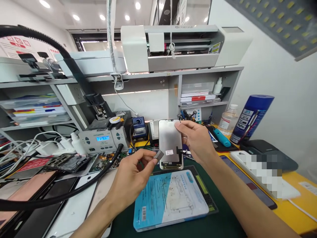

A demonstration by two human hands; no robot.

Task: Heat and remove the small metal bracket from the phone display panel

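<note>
A green mat (123,218) covered the bench below grey shelves (151,77), whose right compartment held papers (198,98) and a white bottle (218,86). Above a blue-and-white case (173,198), the phone screen (169,137) stood near upright, long axis vertical, metallic back facing the camera. The right hand (196,138) gripped its upper right edge, thumb across the back; the left hand (136,170) pinched a small grey block (159,154) by its lower left edge.

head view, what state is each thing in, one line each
left hand, pinching a small grey piece
right hand, gripping the phone screen by its edge
phone screen, held up, metal back towards the camera
blue-and-white box, lying flat
station display, lit
clear bottle, upright, capped
ceiling lights, on
</note>
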